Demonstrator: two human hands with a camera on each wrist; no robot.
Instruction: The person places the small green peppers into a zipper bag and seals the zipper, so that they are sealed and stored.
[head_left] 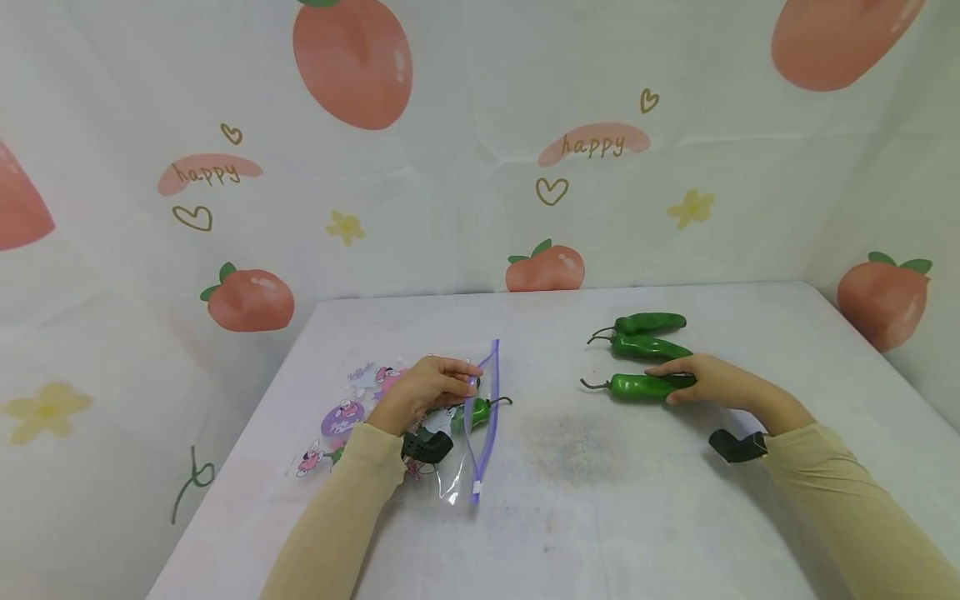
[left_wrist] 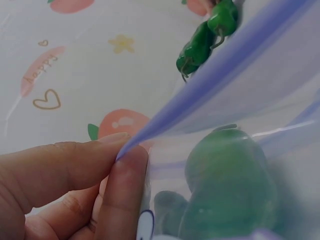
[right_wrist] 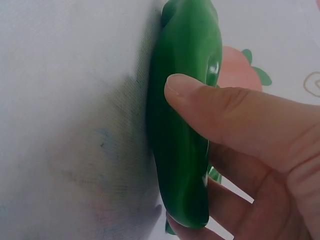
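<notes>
My left hand [head_left: 435, 387] pinches the purple-edged mouth of a clear zip bag [left_wrist: 165, 122] between thumb and fingers. Inside that bag lie green chili peppers [left_wrist: 225, 185], and the stem of one sticks out past the opening in the head view. On the right, my right hand [head_left: 716, 383] grips the nearest loose green chili pepper [right_wrist: 182, 130] near its blunt end, thumb on one side and fingers on the other. This pepper lies on the table, its stem pointing left. Part of it is hidden by the hand.
Two more green peppers, a middle one [head_left: 648, 347] and a far one [head_left: 651, 323], lie just behind the gripped one. The bag's white slider [head_left: 477, 487] sits at its near corner. A printed cloth [head_left: 450, 208] hangs behind the white table [head_left: 600, 533].
</notes>
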